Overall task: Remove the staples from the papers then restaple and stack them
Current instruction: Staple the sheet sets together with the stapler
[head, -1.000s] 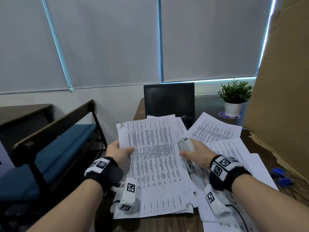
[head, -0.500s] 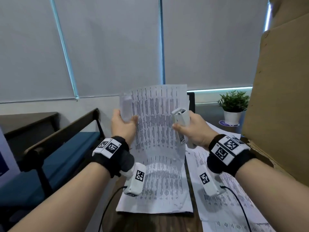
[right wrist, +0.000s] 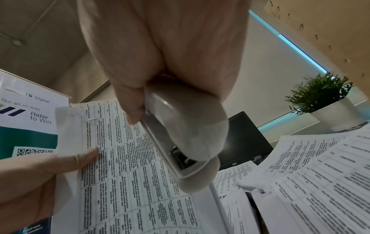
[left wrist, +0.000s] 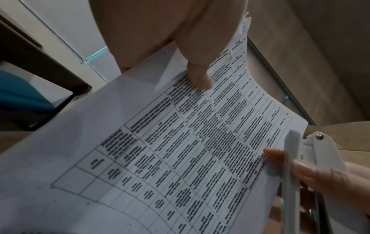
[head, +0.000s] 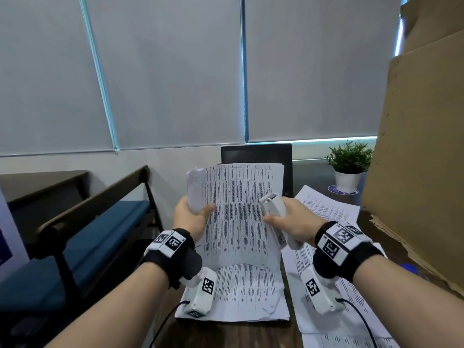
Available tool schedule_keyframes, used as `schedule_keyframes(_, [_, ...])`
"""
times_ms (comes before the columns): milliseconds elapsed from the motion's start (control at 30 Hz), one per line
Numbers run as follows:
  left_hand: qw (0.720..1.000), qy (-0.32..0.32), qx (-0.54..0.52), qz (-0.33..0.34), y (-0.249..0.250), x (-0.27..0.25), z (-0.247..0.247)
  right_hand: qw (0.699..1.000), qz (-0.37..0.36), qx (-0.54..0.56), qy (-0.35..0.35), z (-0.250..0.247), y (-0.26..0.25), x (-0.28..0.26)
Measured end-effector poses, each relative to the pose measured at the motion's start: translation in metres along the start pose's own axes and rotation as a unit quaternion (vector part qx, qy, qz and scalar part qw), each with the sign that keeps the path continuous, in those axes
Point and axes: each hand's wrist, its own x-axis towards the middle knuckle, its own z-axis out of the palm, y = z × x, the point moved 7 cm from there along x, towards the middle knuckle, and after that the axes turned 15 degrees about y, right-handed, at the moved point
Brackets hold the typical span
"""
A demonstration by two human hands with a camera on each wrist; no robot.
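A set of printed papers (head: 238, 209) stands curved upright off the desk, its lower part lying on the wood. My left hand (head: 190, 214) pinches its left edge, thumb (left wrist: 200, 79) on the front sheet, below the crumpled top-left corner (head: 194, 173). My right hand (head: 288, 219) grips a white stapler (head: 272, 212) against the papers' right edge, thumb (left wrist: 274, 156) on the page. In the right wrist view the stapler (right wrist: 186, 142) points nose-forward over the papers (right wrist: 130, 174).
More printed sheets (head: 326, 209) lie spread on the desk to the right. A black laptop (head: 256, 154) stands behind, a potted plant (head: 349, 164) at back right, a big cardboard sheet (head: 414, 172) on the right. A blue-seated bench (head: 75, 234) sits to the left.
The papers, flat on the desk a second ago, were lifted and bent upright by both hands. Since half a second ago they have sunk lower in view, uncovering the laptop.
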Motion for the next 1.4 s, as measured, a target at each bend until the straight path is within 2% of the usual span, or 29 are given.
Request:
schedule_keyframes(167, [0.998, -0.042, -0.021, -0.035, -0.004, -0.002, 0.007, 1.000, 0.005, -0.001, 0.018, -0.004, -0.002, 0.006])
schedule_keyframes(233, [0.997, -0.059, -0.028, -0.034, -0.003, -0.004, 0.009, 0.996, 0.015, 0.002, 0.088, -0.017, -0.006, 0.015])
schedule_keyframes(300, [0.997, -0.068, -0.036, -0.031, -0.001, -0.005, 0.009, 0.982, -0.013, -0.005, 0.190, -0.037, -0.019, 0.023])
schedule_keyframes(367, [0.996, -0.075, -0.042, -0.036, 0.000, -0.006, 0.010, 0.960, -0.063, 0.044, 0.268, -0.058, -0.044, 0.023])
schedule_keyframes(400, [0.995, -0.081, -0.046, -0.039, 0.000, -0.007, 0.012, 0.950, -0.081, 0.094, 0.285, -0.066, -0.058, 0.021])
schedule_keyframes(500, [0.993, -0.093, -0.050, -0.043, 0.000, -0.008, 0.018, 0.930, -0.107, 0.222, 0.274, -0.073, -0.097, 0.019])
schedule_keyframes(667, [0.991, -0.104, -0.075, -0.047, 0.001, -0.013, 0.030, 0.915, -0.168, 0.247, 0.269, -0.058, -0.137, 0.019])
schedule_keyframes(833, [0.989, -0.113, -0.086, -0.039, 0.006, -0.020, 0.032, 0.911, -0.208, 0.251, 0.252, -0.039, -0.141, 0.015])
schedule_keyframes(933, [0.989, -0.113, -0.089, -0.026, 0.009, -0.021, 0.030, 0.906, -0.227, 0.231, 0.272, -0.040, -0.142, 0.013])
schedule_keyframes(1000, [0.989, -0.113, -0.093, -0.019, 0.010, -0.020, 0.029, 0.903, -0.228, 0.225, 0.287, -0.041, -0.140, 0.015])
schedule_keyframes(1167, [0.987, -0.116, -0.107, -0.019, 0.007, -0.019, 0.029, 0.911, -0.220, 0.233, 0.260, -0.037, -0.139, 0.020])
schedule_keyframes(1300, [0.987, -0.118, -0.111, -0.012, 0.008, -0.020, 0.030, 0.909, -0.230, 0.226, 0.263, -0.039, -0.140, 0.022])
schedule_keyframes(1400, [0.987, -0.110, -0.115, -0.016, 0.006, -0.017, 0.027, 0.914, -0.209, 0.215, 0.272, -0.041, -0.132, 0.024])
